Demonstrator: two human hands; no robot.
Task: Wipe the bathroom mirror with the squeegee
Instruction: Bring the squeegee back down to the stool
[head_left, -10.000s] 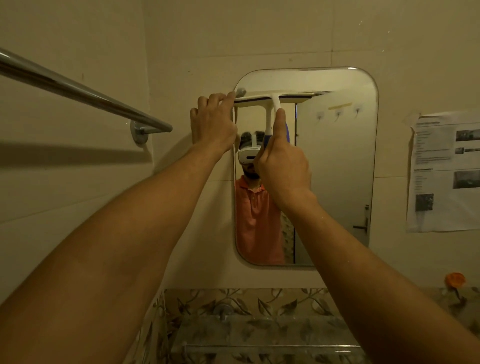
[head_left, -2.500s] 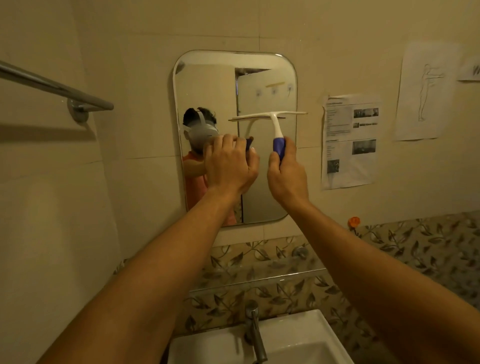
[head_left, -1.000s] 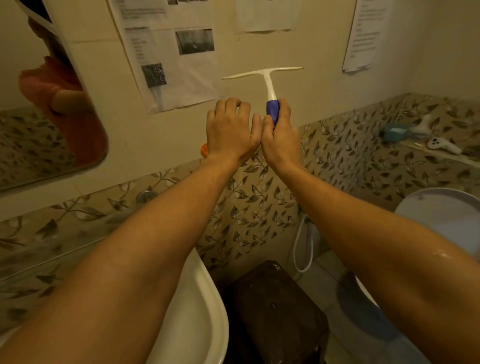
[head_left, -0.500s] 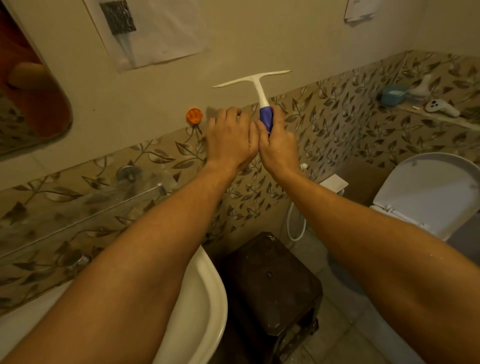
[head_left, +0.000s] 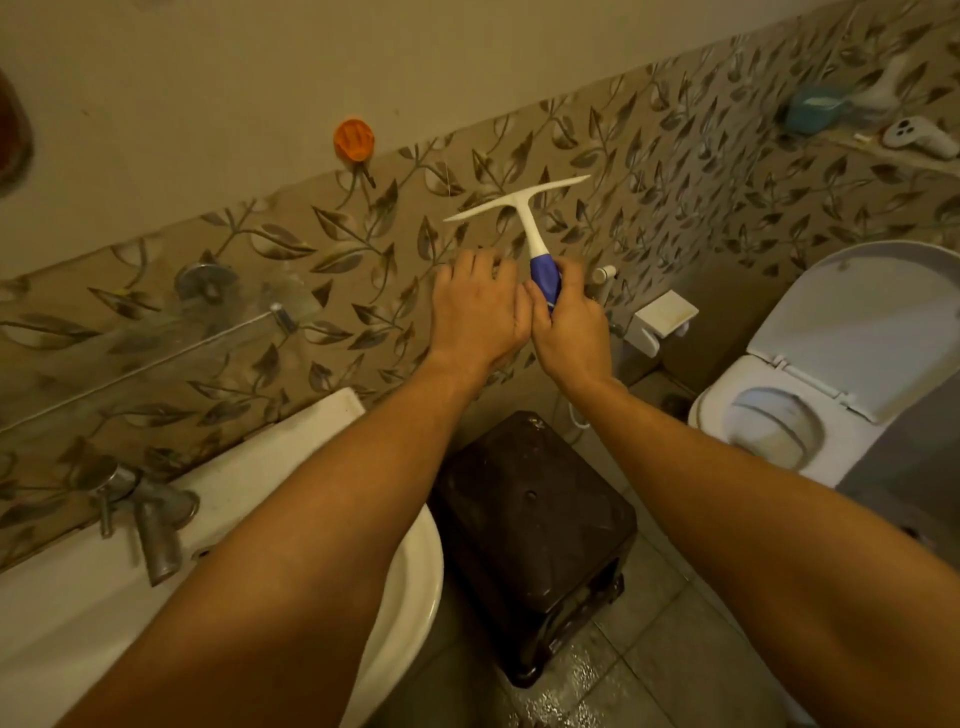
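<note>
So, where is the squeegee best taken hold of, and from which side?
Take it by the blue handle at the lower end of the squeegee, coming from below. The handle is thick and rounded, so fingers can wrap it. The white blade sits crosswise at the top and should stay free. The right hand grips it this way, blade upward.

One head-worn wide-angle view looks steeply down toward the near leaf-tiled wall (head_left: 675, 171), sink (head_left: 405, 587) left, toilet (head_left: 717, 395) right.
</note>
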